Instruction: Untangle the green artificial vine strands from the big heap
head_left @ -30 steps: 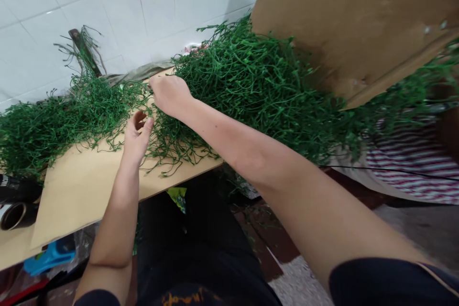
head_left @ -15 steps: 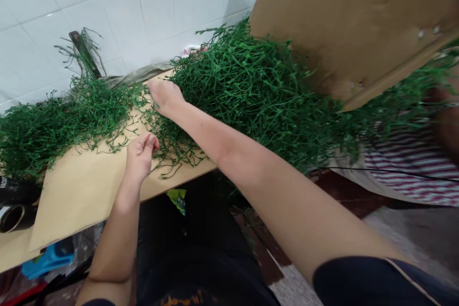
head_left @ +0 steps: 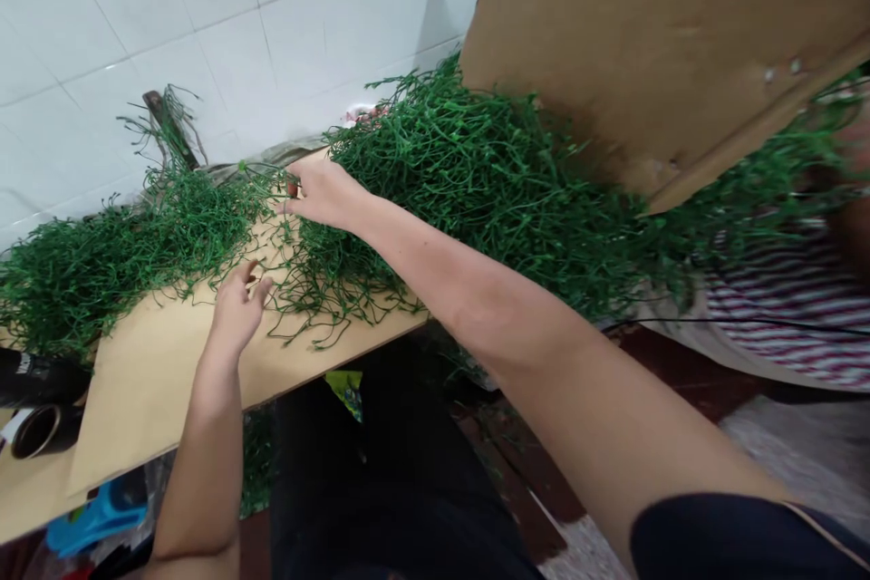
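Observation:
Thin green stems with small knobbed tips, looking like artificial plant sprigs, lie in two heaps on a tan board [head_left: 156, 353]. My right hand [head_left: 330, 192] is over the gap between the heaps, thumb and fingers apart. A single sprig [head_left: 262, 169] is just left of its fingertips; whether it still touches them is unclear. My left hand [head_left: 237, 308] hovers near the front of the board, fingers spread and holding nothing. Loose stems lie just to its right. The large heap [head_left: 476, 172] is beneath and beyond my right forearm, and the smaller heap [head_left: 136, 245] is at left.
A big brown panel [head_left: 652, 45] slants over the right side of the large heap. White wall tiles [head_left: 204, 36] stand behind. Dark cylinders [head_left: 44, 430] and a blue plastic object [head_left: 99, 517] are at lower left. Striped cloth [head_left: 788, 308] and part of another person appear at right.
My right hand's closed fingers have parted, and a sprig now shows to their left. My left hand has moved left and opened from a pinch. The view has shifted slightly.

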`<state>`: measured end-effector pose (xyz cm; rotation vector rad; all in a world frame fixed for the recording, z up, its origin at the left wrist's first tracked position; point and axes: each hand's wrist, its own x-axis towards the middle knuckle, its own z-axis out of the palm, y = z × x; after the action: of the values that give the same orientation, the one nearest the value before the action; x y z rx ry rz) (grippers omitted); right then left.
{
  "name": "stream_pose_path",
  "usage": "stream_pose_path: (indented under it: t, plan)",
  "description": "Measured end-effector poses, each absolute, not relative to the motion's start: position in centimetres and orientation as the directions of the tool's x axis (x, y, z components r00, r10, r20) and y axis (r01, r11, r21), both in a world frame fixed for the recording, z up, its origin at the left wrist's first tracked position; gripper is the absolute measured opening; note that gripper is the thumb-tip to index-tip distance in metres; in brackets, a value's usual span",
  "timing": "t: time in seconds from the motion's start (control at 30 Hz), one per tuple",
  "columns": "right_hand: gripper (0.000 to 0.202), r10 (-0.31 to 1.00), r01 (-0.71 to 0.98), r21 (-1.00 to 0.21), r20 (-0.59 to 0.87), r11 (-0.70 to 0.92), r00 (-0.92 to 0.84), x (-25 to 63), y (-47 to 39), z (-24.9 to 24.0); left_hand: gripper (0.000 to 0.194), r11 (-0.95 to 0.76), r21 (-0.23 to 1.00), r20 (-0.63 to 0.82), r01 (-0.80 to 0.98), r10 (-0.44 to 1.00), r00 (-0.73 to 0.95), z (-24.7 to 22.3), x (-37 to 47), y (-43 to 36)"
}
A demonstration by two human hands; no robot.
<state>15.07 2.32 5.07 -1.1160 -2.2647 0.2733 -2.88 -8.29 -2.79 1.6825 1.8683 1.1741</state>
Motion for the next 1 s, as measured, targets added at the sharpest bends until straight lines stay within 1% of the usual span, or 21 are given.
stream_pose_path:
  t: [0.1, 0.2, 0.27, 0.37, 0.43, 0.5, 0.63, 0.7, 0.77, 0.87, 0.93, 1.0]
  plan:
    - [0.025, 0.728, 0.625, -0.381, 0.442, 0.681, -0.524, 14.9, 1.2, 5.0, 0.050, -0.140, 0.902, 0.297, 0.409, 0.888, -0.351, -2.0, -2.6, -7.1]
    - [0.027, 0.681, 0.578, -0.362, 0.434, 0.731, -0.590, 14.8, 0.3, 4.8, 0.054, -0.242, 0.931, 0.332, 0.273, 0.871, -0.362, -0.6, -1.4, -6.1]
    - [0.026, 0.659, 0.547, -0.368, 0.422, 0.752, -0.622, 14.7, -0.3, 4.6, 0.048, -0.262, 0.942, 0.323, 0.211, 0.880, -0.347, 0.3, -0.7, -5.3]
    - [0.023, 0.657, 0.524, -0.397, 0.404, 0.753, -0.637, 14.9, -0.8, 4.6, 0.031, -0.261, 0.957, 0.289, 0.124, 0.881, -0.374, 1.0, -0.1, -4.3]
    - [0.021, 0.662, 0.499, -0.442, 0.399, 0.745, -0.635, 15.1, -0.9, 4.5, 0.026, -0.286, 0.952, 0.304, 0.106, 0.865, -0.400, 1.1, -0.1, -4.0]
    - [0.022, 0.670, 0.441, -0.527, 0.401, 0.727, -0.624, 15.3, -0.7, 4.5, 0.026, -0.308, 0.945, 0.325, 0.109, 0.859, -0.395, 1.2, -0.3, -4.1]
    - [0.035, 0.727, 0.249, -0.758, 0.393, 0.603, -0.563, 15.5, -0.2, 4.1, 0.032, -0.321, 0.939, 0.344, 0.124, 0.880, -0.328, 1.2, -0.6, -4.8]
    - [0.041, 0.744, 0.140, -0.831, 0.391, 0.538, -0.542, 15.4, 0.0, 3.8, 0.038, -0.326, 0.938, 0.346, 0.115, 0.890, -0.297, 1.2, -0.8, -5.1]
    - [0.046, 0.756, 0.056, -0.880, 0.371, 0.472, -0.539, 15.4, -0.1, 3.5, 0.041, -0.332, 0.936, 0.351, 0.112, 0.885, -0.306, 1.2, -1.1, -5.0]
    - [0.050, 0.755, -0.026, -0.934, 0.303, 0.355, -0.581, 15.4, -0.4, 3.2, 0.033, -0.350, 0.932, 0.360, 0.097, 0.858, -0.365, 1.2, -1.5, -4.7]
    - [0.052, 0.743, -0.080, -0.954, 0.277, 0.290, -0.610, 15.5, -0.6, 3.2, 0.028, -0.331, 0.944, 0.310, 0.003, 0.881, -0.359, 1.2, -1.6, -4.6]
    - [0.051, 0.740, -0.114, -0.962, 0.264, 0.248, -0.618, 15.5, -0.7, 3.1, 0.031, -0.262, 0.959, 0.222, -0.108, 0.932, -0.288, 1.1, -1.4, -4.7]
